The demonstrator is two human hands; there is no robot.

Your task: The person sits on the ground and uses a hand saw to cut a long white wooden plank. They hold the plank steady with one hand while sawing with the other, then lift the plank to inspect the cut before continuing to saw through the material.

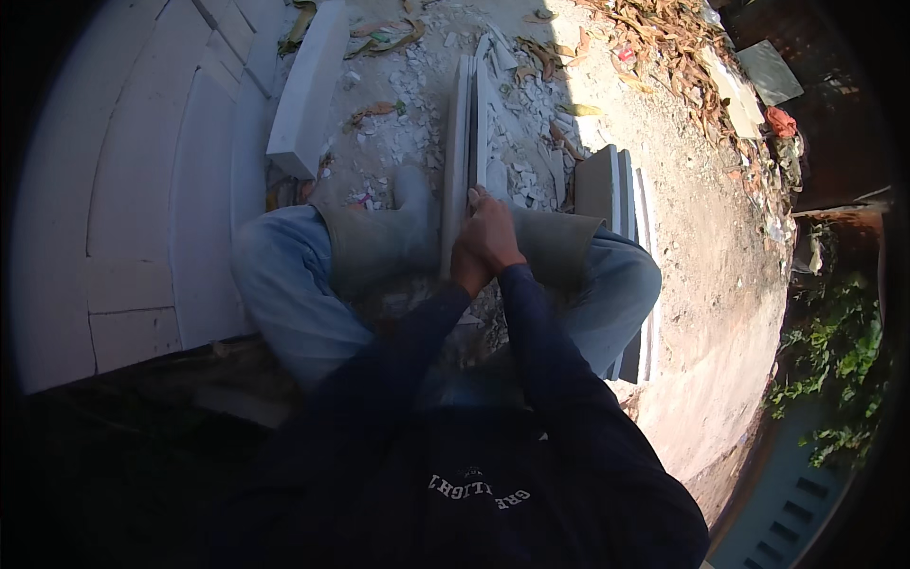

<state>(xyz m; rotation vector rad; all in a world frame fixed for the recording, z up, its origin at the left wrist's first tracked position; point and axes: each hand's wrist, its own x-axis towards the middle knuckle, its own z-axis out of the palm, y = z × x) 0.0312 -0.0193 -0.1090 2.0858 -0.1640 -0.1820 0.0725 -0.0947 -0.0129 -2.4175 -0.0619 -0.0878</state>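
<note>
Long pale slabs point(458, 156) stand on edge side by side between my boots, pointing away from me. Both my hands are together at their near end. My right hand point(495, 230) lies over the front of my left, its fingers curled in at the top edge of the slabs. My left hand point(467, 266) is closed just below and to the left, partly covered by the right. Whatever the fingers grip is hidden; a small tool cannot be made out. A narrow gap runs between the slabs beyond my fingertips.
A thick white block point(305, 104) lies at the left, beside a wall of large pale blocks point(133, 190). More slabs point(599, 185) stand on edge by my right leg. White chips point(408, 104) and dry leaves point(654, 47) litter the ground. A leafy plant point(834, 341) grows at far right.
</note>
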